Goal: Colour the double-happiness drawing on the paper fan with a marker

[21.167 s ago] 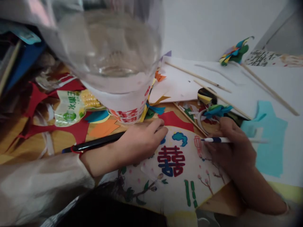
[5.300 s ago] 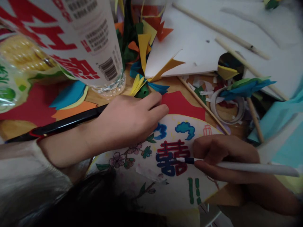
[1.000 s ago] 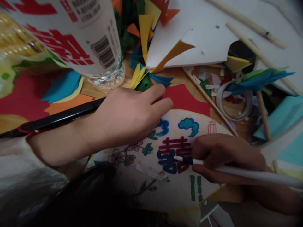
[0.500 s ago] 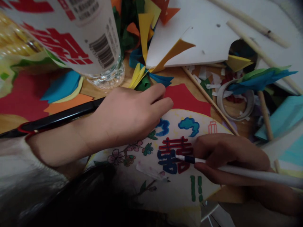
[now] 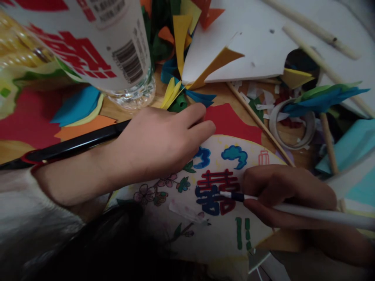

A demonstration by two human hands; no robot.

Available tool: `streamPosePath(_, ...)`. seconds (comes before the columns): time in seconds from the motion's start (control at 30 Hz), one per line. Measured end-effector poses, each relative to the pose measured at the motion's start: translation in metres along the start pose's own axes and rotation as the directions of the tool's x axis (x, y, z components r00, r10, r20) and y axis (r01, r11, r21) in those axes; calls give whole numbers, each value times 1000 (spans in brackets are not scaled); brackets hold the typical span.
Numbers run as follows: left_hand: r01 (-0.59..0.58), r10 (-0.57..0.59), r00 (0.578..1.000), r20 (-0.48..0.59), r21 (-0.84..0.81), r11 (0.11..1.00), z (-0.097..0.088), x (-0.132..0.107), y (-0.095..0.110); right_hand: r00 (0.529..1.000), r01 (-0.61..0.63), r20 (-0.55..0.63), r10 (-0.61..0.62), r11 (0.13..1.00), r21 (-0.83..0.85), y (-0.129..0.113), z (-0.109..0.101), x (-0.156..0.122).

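My right hand pinches a slim white marker with a dark band near its pale tip. That tip lies at a red double-happiness character, whose lower left portion is dark blue. The character is on a pale rounded sheet with blue clouds, pink flowers and green strokes. Over the sheet's upper left edge, my left hand rests with curled fingers, their tips hidden beneath it. A long black rod-like object passes behind the left wrist; its kind is unclear.
A clear bottle with a red-and-white label stands at upper left. Coloured paper pieces lie around it. On the right are a tape roll, wooden sticks and paper scraps. White board lies behind. Dark hair covers the lower left.
The marker tip and my right hand have shifted slightly to the right. My left hand keeps its place on the sheet.
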State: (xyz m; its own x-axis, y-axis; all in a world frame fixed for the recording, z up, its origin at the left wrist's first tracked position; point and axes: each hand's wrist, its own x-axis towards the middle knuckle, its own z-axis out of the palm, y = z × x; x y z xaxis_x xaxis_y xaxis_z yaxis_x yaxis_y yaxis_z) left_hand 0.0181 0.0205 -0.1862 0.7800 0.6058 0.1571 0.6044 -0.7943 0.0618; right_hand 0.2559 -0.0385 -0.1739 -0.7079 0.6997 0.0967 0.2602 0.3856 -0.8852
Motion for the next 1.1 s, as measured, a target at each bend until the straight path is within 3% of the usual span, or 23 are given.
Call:
streamPosePath(0.1, 4, -4, 1000, 8, -4, 1000, -1, 0, 0, 1000, 16, 24, -16, 1000, 6, 1, 1, 0)
streamPosePath(0.23, -1, 1, 1000, 18, -3, 1000, -2, 0, 1, 997, -30, -71, 31, 999, 12, 1, 1, -3)
streamPosePath(0.5, -1, 1, 1000, -13, -1, 1000, 0, 0, 0, 996, -58, -62, 60, 998, 26, 0, 0, -5)
streamPosePath(0.87, 6, -6, 1000, 22, 3, 1000, -1, 1, 1, 998, -25, -64, 28, 998, 55, 3, 2, -6)
streamPosePath(0.97, 5, -5, 999, 35, -1, 1000, -3, 0, 1, 1000, 4, -6, -3, 999, 34, 3, 1, -4)
streamPosePath(1.1, 11, -11, 1000, 5, -1, 1000, -3, 0, 1, 1000, 18, -10, -17, 1000, 12, 2, 0, -1)
